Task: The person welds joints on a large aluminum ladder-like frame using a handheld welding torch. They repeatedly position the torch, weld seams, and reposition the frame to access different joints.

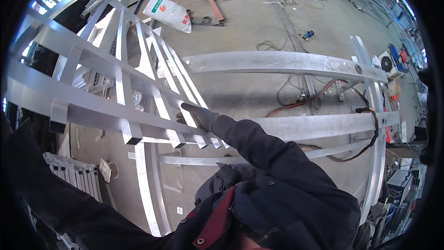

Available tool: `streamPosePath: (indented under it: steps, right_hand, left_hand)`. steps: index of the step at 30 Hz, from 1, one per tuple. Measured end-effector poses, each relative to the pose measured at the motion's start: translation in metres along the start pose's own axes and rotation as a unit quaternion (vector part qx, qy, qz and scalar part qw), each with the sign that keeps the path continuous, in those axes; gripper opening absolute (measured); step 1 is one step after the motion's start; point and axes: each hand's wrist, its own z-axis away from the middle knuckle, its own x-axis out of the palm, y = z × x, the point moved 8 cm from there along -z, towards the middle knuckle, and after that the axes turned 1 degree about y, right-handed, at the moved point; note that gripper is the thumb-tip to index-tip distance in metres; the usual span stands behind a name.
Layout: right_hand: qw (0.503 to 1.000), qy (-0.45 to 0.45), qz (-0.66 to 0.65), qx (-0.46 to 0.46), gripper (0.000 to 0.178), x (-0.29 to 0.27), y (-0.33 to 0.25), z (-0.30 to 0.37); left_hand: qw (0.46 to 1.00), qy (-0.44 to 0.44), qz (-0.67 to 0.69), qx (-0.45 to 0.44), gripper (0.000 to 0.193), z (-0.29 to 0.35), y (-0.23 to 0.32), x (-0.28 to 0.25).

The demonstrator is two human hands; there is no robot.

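A silvery metal grille, made of long rails with several square-tube crossbars, stands tilted across the left half of the head view. At its near right end is my right hand in a dark glove, its fingers closed around one of the rails. My left arm reaches out along the grille's near side toward the far left. The left hand itself is lost in the dark rim of the picture. Beneath and to the right of the grille lies a workbench frame of broad metal beams.
Cables hang over the right upright of the bench frame. A white sack and a red bar lie on the floor beyond. A blue plug sits farther right. Stacked metal profiles stand at the lower left.
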Motion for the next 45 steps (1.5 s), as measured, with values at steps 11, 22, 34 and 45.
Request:
streamPosePath:
  steps: [11,22,34,45]
  right_hand:
    - [0.973,0.102,0.134,-0.158,0.041,-0.027,-0.028,0.121]
    - [0.873,0.398,0.267,-0.094,0.037,-0.234,-0.032,0.363]
    - [0.788,0.468,0.401,0.004,0.044,-0.458,-0.054,0.562]
    - [0.792,0.47,0.39,-0.013,0.04,-0.528,-0.048,0.585]
  left_hand:
    - [0.993,0.095,0.038,0.06,0.04,0.05,-0.059,-0.051]
    - [0.977,-0.033,0.112,0.178,0.045,0.138,-0.098,0.041]
    - [0.693,-0.152,0.656,-0.258,0.027,0.333,-0.189,0.29]
    - [0.766,-0.077,0.567,-0.291,0.019,0.419,-0.222,0.335]
